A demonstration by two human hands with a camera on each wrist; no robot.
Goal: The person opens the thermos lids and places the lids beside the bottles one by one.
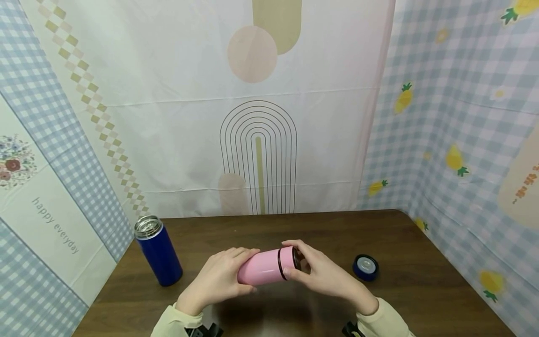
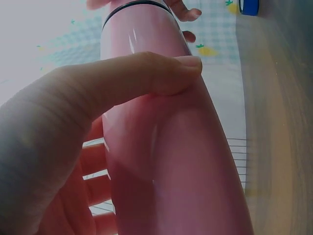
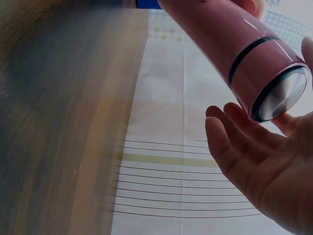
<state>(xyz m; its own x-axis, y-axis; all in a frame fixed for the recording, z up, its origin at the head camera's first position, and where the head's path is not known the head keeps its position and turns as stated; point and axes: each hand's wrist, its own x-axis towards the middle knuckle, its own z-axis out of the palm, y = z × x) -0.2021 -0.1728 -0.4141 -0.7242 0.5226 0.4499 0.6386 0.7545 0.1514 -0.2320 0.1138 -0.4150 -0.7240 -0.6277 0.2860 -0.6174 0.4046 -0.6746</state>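
A pink thermos is held tilted above the table, its capped end toward the right. My left hand grips its body, the thumb lying across the pink surface in the left wrist view. At the other end my right hand holds the pink lid, thumb on the near side and fingers over the top. In the right wrist view the lid shows a silver disc with a black rim, and a black ring divides lid from body. Some right fingertips are hidden behind the lid.
On the left of the brown wooden table stands a dark blue thermos, lidless, its silver mouth showing. A blue lid with a grey centre lies to the right of my right hand. Patterned cloth hangs behind the table and along its sides.
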